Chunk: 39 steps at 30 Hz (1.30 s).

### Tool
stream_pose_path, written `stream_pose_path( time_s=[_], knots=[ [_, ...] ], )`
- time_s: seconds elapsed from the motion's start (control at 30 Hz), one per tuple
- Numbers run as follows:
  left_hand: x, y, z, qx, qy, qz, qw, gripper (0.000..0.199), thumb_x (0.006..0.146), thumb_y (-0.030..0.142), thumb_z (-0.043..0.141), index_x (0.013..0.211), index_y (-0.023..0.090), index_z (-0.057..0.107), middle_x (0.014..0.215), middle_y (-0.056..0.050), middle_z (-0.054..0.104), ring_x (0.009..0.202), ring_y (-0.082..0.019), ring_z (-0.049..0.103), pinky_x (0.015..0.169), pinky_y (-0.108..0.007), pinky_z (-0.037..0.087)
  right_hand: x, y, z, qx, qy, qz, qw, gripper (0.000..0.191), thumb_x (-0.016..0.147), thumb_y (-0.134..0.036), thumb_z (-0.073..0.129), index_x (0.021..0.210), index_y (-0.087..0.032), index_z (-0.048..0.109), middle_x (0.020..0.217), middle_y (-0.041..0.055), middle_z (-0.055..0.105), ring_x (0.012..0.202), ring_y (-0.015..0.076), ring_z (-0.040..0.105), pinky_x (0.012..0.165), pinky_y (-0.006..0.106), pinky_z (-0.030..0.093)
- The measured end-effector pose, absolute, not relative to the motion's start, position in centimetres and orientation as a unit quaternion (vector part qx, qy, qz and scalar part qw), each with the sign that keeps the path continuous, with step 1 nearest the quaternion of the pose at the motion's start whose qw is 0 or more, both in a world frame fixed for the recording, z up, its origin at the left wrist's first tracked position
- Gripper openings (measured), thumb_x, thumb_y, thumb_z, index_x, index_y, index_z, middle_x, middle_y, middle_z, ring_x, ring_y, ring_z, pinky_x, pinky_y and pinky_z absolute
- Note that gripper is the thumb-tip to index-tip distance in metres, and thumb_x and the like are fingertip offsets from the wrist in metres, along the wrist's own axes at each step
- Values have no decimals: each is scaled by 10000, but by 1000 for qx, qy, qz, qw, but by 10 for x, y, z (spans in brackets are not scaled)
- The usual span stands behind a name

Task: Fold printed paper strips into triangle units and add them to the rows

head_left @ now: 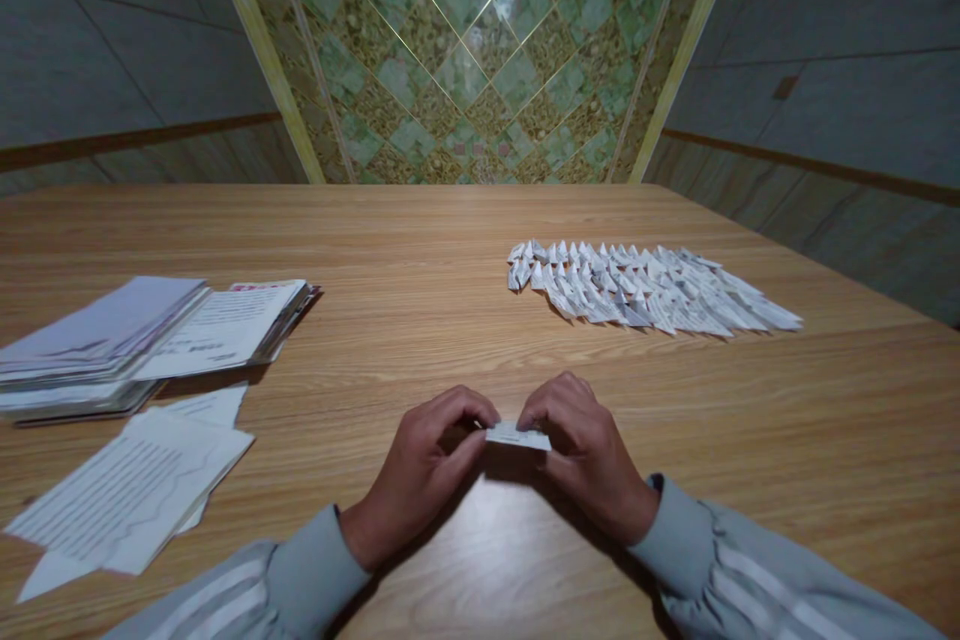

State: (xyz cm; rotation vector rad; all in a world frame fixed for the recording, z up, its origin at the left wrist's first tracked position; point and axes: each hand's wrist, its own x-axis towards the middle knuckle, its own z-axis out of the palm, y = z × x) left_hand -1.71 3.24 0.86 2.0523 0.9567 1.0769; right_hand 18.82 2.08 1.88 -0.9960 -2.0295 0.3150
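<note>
A small folded piece of printed white paper [517, 436] is held between my two hands, just above the wooden table near its front. My left hand [433, 460] pinches the paper's left end between thumb and fingers. At the right end, my right hand [589, 450] has its fingers on the upper edge and its thumb below, partly hidden. Loose printed sheets [142, 485] lie overlapping on the table to the left of my left hand.
Stacked papers [97, 330] and a printed sheet on a second pile [225, 325] lie at the left. Rows of small folded paper pieces [637, 285] stand at the right back of the wooden table [405, 320]. Behind it rises a patterned tile wall [480, 50].
</note>
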Motion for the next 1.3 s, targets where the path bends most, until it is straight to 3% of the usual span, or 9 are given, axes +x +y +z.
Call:
stream_pose_path(
  time_s=[0.27,0.43,0.6,0.8,1.13,1.3],
  knots=[
    [-18,35,13,851,350,355,165,198,882,52,468,984,194,559,991,-69,623,938,-214,567,816,-341,449,194,24,14,-408,-865,-37,288,168,938,-184,539,782,-186,602,756,30,616,763,194,468,832,373,328],
    [-17,33,8,898,360,219,122,52,918,240,586,947,197,582,983,-66,620,902,-239,542,767,-362,415,191,27,7,-403,-882,-52,237,152,911,-159,607,760,-181,610,748,23,617,768,188,469,825,355,326],
    [-17,33,3,903,374,176,118,125,949,258,558,857,181,595,881,-51,631,830,-226,544,728,-353,402,195,27,12,-389,-900,-9,198,109,888,-190,665,779,-185,656,764,23,641,794,192,497,826,357,323],
    [-16,33,7,887,393,190,149,143,954,262,558,866,180,634,888,-53,635,858,-225,543,771,-357,414,210,32,13,-401,-881,140,210,39,873,-242,710,900,-251,736,862,5,697,861,193,551,803,346,330],
    [-19,38,4,880,402,198,157,119,917,299,625,906,184,598,939,-48,596,888,-230,521,759,-354,401,212,37,9,-468,-834,194,219,80,862,-208,708,786,-194,689,766,-1,674,810,175,566,760,313,352],
    [-21,43,2,875,404,205,173,78,941,240,589,881,194,604,929,-35,592,892,-213,521,779,-345,395,212,36,10,-489,-821,207,209,105,817,-180,739,735,-189,674,737,-7,660,794,173,565,759,310,347]
  ],
)
